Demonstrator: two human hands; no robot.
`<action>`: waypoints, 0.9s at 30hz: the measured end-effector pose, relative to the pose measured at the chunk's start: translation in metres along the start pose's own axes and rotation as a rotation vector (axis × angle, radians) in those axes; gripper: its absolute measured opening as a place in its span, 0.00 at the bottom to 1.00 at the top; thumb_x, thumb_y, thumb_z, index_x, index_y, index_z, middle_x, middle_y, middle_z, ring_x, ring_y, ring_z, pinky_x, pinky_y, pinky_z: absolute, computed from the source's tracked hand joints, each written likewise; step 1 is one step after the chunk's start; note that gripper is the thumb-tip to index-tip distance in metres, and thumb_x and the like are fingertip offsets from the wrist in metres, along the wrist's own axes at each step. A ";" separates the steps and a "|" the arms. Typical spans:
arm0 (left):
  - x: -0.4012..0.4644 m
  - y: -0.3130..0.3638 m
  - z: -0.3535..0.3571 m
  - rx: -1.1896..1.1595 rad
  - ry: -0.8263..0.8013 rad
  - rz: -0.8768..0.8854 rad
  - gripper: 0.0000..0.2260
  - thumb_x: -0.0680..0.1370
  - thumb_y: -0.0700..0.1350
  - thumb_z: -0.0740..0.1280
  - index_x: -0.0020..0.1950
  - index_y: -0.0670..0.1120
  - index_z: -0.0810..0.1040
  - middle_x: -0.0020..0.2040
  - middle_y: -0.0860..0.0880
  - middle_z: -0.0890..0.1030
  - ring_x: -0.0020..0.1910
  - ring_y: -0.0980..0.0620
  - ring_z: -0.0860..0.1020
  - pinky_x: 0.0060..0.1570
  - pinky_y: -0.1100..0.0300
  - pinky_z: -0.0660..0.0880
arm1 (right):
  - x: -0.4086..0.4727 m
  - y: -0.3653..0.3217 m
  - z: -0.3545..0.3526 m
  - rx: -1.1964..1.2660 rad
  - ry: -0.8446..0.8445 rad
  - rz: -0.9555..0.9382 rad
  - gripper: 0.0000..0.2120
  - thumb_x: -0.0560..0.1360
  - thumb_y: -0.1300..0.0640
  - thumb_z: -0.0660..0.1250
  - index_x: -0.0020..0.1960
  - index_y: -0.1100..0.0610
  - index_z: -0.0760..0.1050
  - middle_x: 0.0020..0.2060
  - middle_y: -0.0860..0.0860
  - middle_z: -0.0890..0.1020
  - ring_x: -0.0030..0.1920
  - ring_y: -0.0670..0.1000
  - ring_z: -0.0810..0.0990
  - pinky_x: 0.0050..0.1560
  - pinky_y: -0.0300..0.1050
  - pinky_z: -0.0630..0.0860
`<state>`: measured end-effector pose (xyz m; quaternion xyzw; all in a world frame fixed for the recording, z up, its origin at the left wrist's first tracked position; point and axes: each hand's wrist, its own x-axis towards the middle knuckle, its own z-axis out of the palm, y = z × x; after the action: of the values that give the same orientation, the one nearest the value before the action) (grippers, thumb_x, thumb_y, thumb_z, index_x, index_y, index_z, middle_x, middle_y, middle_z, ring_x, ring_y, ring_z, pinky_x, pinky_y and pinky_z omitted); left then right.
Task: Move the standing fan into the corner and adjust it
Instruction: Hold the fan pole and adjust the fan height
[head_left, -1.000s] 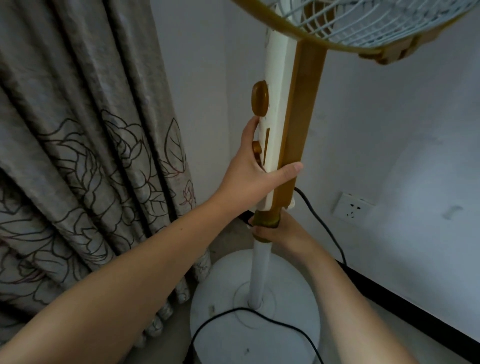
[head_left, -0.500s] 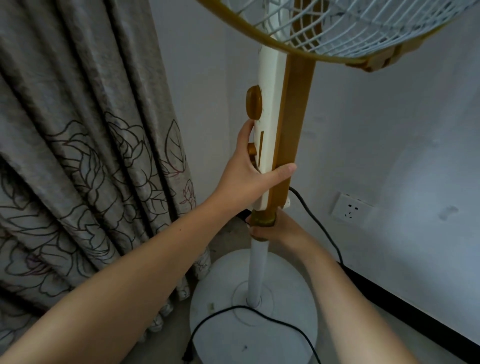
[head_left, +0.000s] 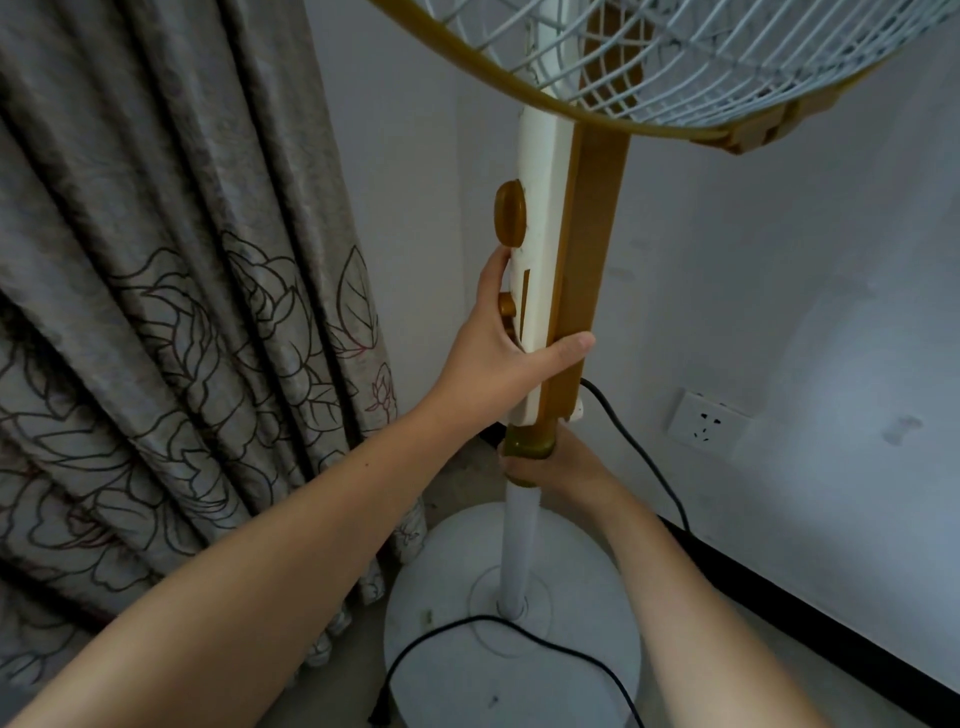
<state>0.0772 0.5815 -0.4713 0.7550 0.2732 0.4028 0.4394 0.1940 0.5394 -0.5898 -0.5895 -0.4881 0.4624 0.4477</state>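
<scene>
The standing fan stands in the room's corner on a round white base (head_left: 566, 654). Its white pole (head_left: 517, 545) rises to a white and brown control column (head_left: 571, 249) with a brown dial (head_left: 510, 221). The wire grille (head_left: 701, 62) with its brown rim fills the top of the view. My left hand (head_left: 506, 358) wraps the lower control column, thumb across the front and fingers on the knob side. My right hand (head_left: 550, 467) grips the brown collar (head_left: 530, 441) where column meets pole.
A grey flowered curtain (head_left: 171, 312) hangs close on the left, touching the floor beside the base. White walls meet behind the fan. A wall socket (head_left: 709, 423) sits low on the right wall above a black skirting board (head_left: 810, 608). The black power cord (head_left: 519, 631) trails over the base.
The fan's head and column have shifted slightly left and lower in view. Both hands keep the same grips.
</scene>
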 end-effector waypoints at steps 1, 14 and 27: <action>0.000 0.001 0.000 -0.005 0.000 -0.004 0.44 0.69 0.54 0.74 0.74 0.60 0.47 0.56 0.67 0.69 0.55 0.64 0.74 0.45 0.73 0.74 | 0.002 -0.002 -0.004 -0.026 -0.031 0.014 0.16 0.67 0.55 0.74 0.52 0.48 0.75 0.50 0.57 0.82 0.53 0.56 0.81 0.57 0.53 0.79; 0.000 -0.002 0.001 -0.049 -0.004 -0.010 0.44 0.69 0.53 0.74 0.74 0.61 0.48 0.51 0.70 0.69 0.45 0.82 0.70 0.34 0.82 0.69 | -0.011 0.007 0.024 0.030 0.266 -0.178 0.18 0.70 0.55 0.73 0.51 0.39 0.69 0.45 0.47 0.81 0.44 0.39 0.80 0.44 0.34 0.76; -0.001 0.000 0.000 -0.045 -0.012 -0.002 0.43 0.69 0.52 0.75 0.74 0.60 0.48 0.51 0.69 0.69 0.45 0.81 0.71 0.34 0.82 0.69 | -0.011 0.012 0.047 0.078 0.550 -0.233 0.18 0.70 0.55 0.73 0.49 0.39 0.67 0.43 0.44 0.80 0.39 0.37 0.78 0.37 0.24 0.73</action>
<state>0.0764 0.5804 -0.4717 0.7470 0.2622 0.4036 0.4586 0.1488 0.5305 -0.6081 -0.6150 -0.3944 0.2494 0.6356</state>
